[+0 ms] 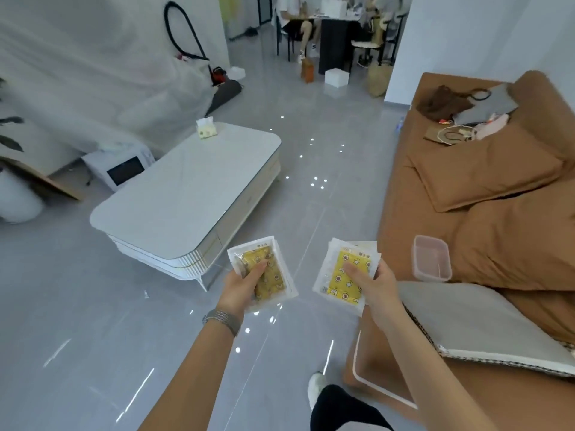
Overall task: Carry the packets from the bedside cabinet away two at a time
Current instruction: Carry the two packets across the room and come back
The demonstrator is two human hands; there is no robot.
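Each of my hands carries clear-edged packets with a yellow star-patterned middle, held out over the grey floor. My left hand [241,286], with a metal watch band on its wrist, grips the left packets [273,276], thumb on top. My right hand [371,283] grips the right packets [343,276], a fanned bundle with more than one white edge showing behind the top one. How many packets each bundle holds I cannot tell. The bedside cabinet is out of sight.
A white coffee table [183,194] with a tissue box [206,128] stands ahead left. A brown sofa [497,194] on the right bears cushions, bags and a clear plastic box [431,262]. Open tiled floor [311,135] runs ahead to seated people at a dark table [336,35].
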